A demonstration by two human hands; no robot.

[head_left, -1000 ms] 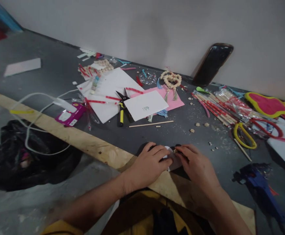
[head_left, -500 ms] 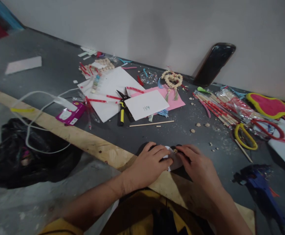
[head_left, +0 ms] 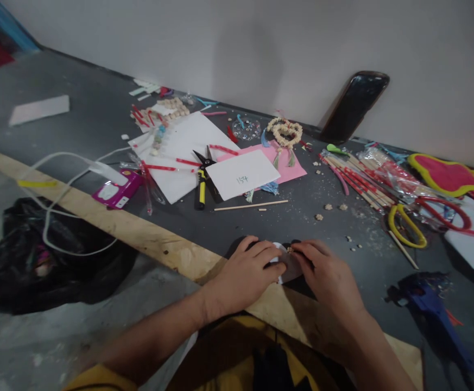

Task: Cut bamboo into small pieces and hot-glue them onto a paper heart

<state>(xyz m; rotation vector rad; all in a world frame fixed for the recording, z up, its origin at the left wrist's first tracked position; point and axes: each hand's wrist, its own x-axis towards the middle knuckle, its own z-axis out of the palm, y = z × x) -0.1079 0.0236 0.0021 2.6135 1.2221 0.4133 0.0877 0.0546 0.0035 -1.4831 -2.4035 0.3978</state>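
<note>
A white rounded disc is at the table's near edge between my hands. My left hand is bent over its left side, fingers holding it. With fingers pinched, my right hand presses a small beige piece at the disc's upper edge. Beyond the hands lie a thin wooden stick and a white card marked 154. Several small beige clusters are scattered to the right of the stick.
Black-yellow pliers and a purple power strip are to the left. Yellow-handled scissors, a blue glue gun and bundled sticks lie right. A phone leans on the wall. A black bag hangs at lower left.
The view has shifted very slightly, so objects on the right sit a little further left. Both hands keep nearly the same pose around the disc.
</note>
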